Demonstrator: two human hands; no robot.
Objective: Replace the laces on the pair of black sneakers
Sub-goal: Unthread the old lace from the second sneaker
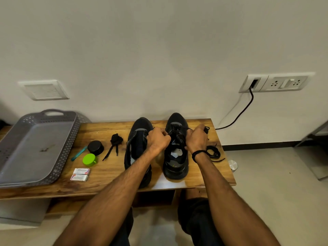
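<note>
So my wooden bench (110, 167) has the left sneaker (142, 123) and right sneaker (175, 167) under my left hand (158, 139) and right hand (197, 137); left of them a bundled lace (116, 140), black tin (95, 147), green cap (89, 159), grey tray (35, 139); coiled lace (213, 153) just right of the right hand

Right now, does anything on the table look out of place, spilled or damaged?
Nothing is spilled or broken. Two small things stand out: a dark smudge on the tray floor, and a coiled lace lying by the right edge of the table, with one end nearly at the rim.
</note>
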